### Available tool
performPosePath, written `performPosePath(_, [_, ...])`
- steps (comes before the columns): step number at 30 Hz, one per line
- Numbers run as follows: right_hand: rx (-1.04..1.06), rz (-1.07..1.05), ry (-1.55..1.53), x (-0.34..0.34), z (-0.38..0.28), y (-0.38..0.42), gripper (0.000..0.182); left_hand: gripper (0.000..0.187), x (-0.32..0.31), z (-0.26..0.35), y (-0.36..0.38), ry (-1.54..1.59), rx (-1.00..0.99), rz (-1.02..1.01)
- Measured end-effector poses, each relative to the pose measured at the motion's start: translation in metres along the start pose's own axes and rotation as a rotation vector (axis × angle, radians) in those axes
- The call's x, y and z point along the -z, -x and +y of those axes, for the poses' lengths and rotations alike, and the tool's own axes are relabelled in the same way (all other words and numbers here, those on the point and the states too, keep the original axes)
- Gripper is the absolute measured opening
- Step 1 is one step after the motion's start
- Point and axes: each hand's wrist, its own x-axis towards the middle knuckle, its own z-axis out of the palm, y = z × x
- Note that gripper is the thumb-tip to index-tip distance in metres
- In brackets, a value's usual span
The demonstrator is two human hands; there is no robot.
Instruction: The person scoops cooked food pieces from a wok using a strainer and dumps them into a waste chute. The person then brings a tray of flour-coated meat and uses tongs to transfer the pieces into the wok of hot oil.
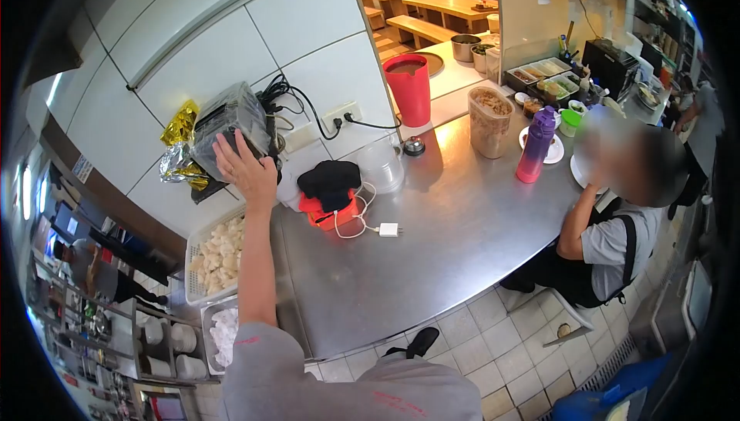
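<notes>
My left hand [245,166] reaches up to the left, its fingers stretched out flat against a dark boxy device [230,116] wrapped in clear plastic by the wall. The thumb points right and the hand grips nothing. Crumpled gold and silver foil [182,140] shows on the far side of the device. Black cables [281,95] bunch at its right and lead to a wall socket [341,117]. My right hand is out of view.
On the steel counter [432,244] are a black cloth [329,183] on an orange-red item, a white charger [389,230], a bell [414,146], a purple-pink bottle [536,146], a food container [490,122] and a red pitcher [408,89]. A person [617,236] sits at the right, near a white basket's opposite end.
</notes>
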Motion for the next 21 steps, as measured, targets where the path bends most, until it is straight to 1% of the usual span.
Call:
performPosePath(2, [0.004,0.005,-0.004,0.002,0.002,0.004,0.033,0.076,-0.001,0.002,-0.002,0.015,-0.002,-0.03])
performPosePath(5, [-0.007,0.009,-0.018,0.0,0.005,0.012,0.033,0.078,0.002,0.007,-0.005,0.051,0.004,-0.013])
performPosePath(8, [-0.015,0.013,-0.026,-0.003,0.01,0.019,0.033,0.077,-0.01,0.003,-0.007,-0.007,0.002,0.041])
performPosePath(11, [-0.021,0.011,-0.029,-0.004,0.016,0.024,0.033,0.075,-0.016,0.005,-0.01,-0.05,0.038,0.051])
performPosePath(14, [-0.032,0.015,-0.039,-0.005,0.021,0.029,0.033,0.075,-0.028,0.006,-0.013,-0.088,0.059,0.113])
performPosePath(18, [-0.052,0.022,-0.043,-0.004,0.03,0.039,0.033,0.065,-0.034,0.009,-0.014,-0.095,0.041,0.209])
performPosePath(21, [-0.064,0.015,-0.039,-0.005,0.036,0.047,0.033,0.064,-0.034,0.005,-0.011,-0.111,0.035,0.18])
